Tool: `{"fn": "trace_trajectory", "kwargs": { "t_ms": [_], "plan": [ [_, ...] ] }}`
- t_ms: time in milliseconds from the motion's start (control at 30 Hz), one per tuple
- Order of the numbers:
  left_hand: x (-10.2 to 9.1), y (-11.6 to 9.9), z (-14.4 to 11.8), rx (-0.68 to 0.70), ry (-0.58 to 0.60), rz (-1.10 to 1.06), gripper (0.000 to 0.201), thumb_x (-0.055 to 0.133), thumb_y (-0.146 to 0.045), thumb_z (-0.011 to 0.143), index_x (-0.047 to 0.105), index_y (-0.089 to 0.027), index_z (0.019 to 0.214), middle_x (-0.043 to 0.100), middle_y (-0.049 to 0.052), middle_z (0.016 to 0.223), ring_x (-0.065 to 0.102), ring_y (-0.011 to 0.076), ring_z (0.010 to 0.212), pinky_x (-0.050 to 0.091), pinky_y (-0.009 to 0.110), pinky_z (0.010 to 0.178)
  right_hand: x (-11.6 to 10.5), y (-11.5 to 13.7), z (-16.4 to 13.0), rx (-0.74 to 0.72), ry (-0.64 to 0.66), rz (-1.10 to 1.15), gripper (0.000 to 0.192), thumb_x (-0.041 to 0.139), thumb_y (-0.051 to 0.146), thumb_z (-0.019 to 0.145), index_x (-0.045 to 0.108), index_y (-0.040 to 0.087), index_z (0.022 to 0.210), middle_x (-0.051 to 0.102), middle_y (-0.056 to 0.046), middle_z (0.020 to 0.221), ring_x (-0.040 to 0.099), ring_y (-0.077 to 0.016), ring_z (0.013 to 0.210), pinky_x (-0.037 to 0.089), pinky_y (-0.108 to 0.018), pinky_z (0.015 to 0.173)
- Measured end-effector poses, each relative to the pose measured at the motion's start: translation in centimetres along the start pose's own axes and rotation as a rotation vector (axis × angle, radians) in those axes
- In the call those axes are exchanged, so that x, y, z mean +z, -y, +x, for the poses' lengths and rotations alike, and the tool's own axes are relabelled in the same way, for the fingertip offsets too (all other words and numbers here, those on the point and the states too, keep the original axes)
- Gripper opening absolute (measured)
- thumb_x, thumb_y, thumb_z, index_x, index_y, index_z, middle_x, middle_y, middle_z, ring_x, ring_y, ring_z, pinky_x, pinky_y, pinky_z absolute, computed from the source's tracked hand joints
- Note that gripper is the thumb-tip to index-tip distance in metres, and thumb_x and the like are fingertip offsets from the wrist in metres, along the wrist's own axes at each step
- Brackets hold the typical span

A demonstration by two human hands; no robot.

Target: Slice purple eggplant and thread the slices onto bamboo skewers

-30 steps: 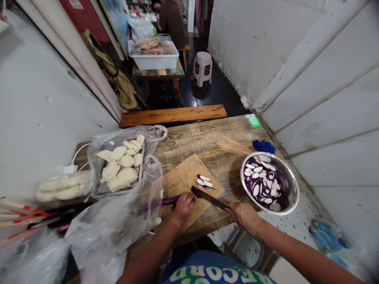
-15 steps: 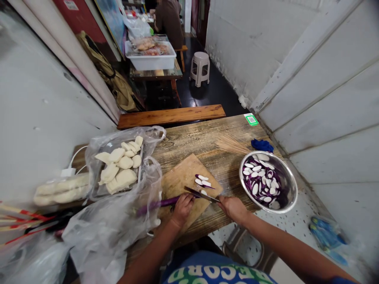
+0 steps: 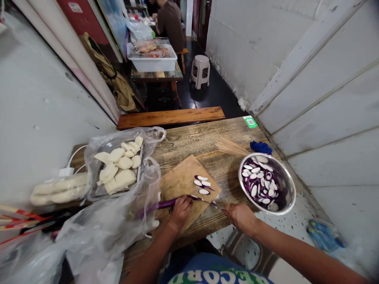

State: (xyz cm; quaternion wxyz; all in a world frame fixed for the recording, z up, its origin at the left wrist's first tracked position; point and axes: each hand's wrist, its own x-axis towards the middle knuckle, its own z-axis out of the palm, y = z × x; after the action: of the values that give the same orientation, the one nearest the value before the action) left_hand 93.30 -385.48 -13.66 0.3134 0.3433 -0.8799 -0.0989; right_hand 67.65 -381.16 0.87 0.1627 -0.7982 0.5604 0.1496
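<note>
left hand (image 3: 180,211) pins the purple eggplant (image 3: 166,204) on the cutting board (image 3: 180,182), right hand (image 3: 241,216) wrapped around the knife (image 3: 207,202) cutting its tip, fresh slices (image 3: 201,184) at 12 o'clock, bowl (image 3: 288,197) around 2 o'clock

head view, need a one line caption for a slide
Left hand steadies a purple eggplant on a wooden cutting board while the right hand slices it with a knife.
</note>
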Motion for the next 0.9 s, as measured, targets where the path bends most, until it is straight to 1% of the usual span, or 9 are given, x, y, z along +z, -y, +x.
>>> {"fn": "trace_trajectory", "kwargs": {
  "t_ms": [167, 267, 433, 533, 667, 800, 900],
  "plan": [
    [0.1, 0.3, -0.2, -0.007, 0.006, 0.015, 0.022, 0.038, -0.017, 0.085, 0.060, -0.018, 0.091, 0.061, 0.005, 0.099, 0.049, 0.0180, 0.102, 0.044, 0.039, 0.087, 0.0, -0.2, -0.1, 0.005, 0.006, -0.002, 0.031, 0.029, 0.030, 0.089, 0.057, 0.016, 0.084, 0.066, -0.007, 0.070, 0.062, -0.0163, 0.057, 0.034, -0.023, 0.047],
    [0.2, 0.4, -0.2, 0.002, -0.007, 0.020, 0.023, 0.037, -0.017, 0.085, 0.059, -0.019, 0.092, 0.060, 0.004, 0.099, 0.049, 0.0168, 0.102, 0.045, 0.038, 0.086, -0.2, 0.0, 0.3, 0.007, 0.014, 0.002, 0.032, 0.029, 0.030, 0.089, 0.057, 0.016, 0.082, 0.066, -0.007, 0.070, 0.062, -0.0168, 0.059, 0.035, -0.023, 0.049],
    [0.1, 0.3, 0.2, 0.037, -0.051, 0.028, 0.019, 0.040, -0.016, 0.085, 0.059, -0.016, 0.089, 0.061, 0.004, 0.095, 0.050, 0.0164, 0.098, 0.046, 0.035, 0.084, 0.1, 1.3, 2.9, 0.010, 0.009, 0.022, 0.031, 0.031, 0.032, 0.089, 0.057, 0.016, 0.083, 0.067, -0.007, 0.071, 0.063, -0.0182, 0.062, 0.037, -0.024, 0.052],
    [-0.1, 0.1, 0.1, 0.030, -0.023, 0.036, 0.022, 0.038, -0.015, 0.085, 0.059, -0.016, 0.089, 0.060, 0.005, 0.098, 0.050, 0.0168, 0.098, 0.045, 0.036, 0.084, 0.5, 1.6, 4.0, 0.044, -0.008, 0.038, 0.032, 0.030, 0.034, 0.090, 0.056, 0.017, 0.085, 0.067, -0.006, 0.074, 0.063, -0.0175, 0.065, 0.038, -0.023, 0.053],
    [0.0, 0.1, -0.2, -0.007, 0.019, 0.033, 0.023, 0.037, -0.015, 0.085, 0.058, -0.017, 0.093, 0.059, 0.006, 0.101, 0.049, 0.0178, 0.100, 0.043, 0.038, 0.086, 0.4, 0.9, 3.4, 0.098, -0.026, 0.040, 0.032, 0.026, 0.032, 0.091, 0.053, 0.015, 0.088, 0.067, -0.007, 0.074, 0.063, -0.0166, 0.065, 0.037, -0.022, 0.053],
    [-0.1, 0.0, -0.2, -0.019, -0.002, 0.043, 0.022, 0.039, -0.015, 0.084, 0.057, -0.018, 0.096, 0.059, 0.007, 0.101, 0.049, 0.0206, 0.100, 0.042, 0.042, 0.084, -0.2, 0.8, 2.1, 0.042, -0.021, 0.029, 0.031, 0.028, 0.035, 0.090, 0.053, 0.017, 0.087, 0.066, -0.005, 0.073, 0.063, -0.0164, 0.064, 0.037, -0.022, 0.053],
    [-0.2, 0.0, -0.2, -0.026, -0.026, 0.023, 0.021, 0.041, -0.014, 0.083, 0.056, -0.019, 0.096, 0.060, 0.006, 0.099, 0.049, 0.0205, 0.100, 0.042, 0.042, 0.084, -0.4, 1.1, 1.7, 0.009, -0.018, 0.012, 0.031, 0.028, 0.035, 0.090, 0.053, 0.017, 0.084, 0.066, -0.006, 0.071, 0.062, -0.0166, 0.062, 0.036, -0.023, 0.051]
  ]
}}
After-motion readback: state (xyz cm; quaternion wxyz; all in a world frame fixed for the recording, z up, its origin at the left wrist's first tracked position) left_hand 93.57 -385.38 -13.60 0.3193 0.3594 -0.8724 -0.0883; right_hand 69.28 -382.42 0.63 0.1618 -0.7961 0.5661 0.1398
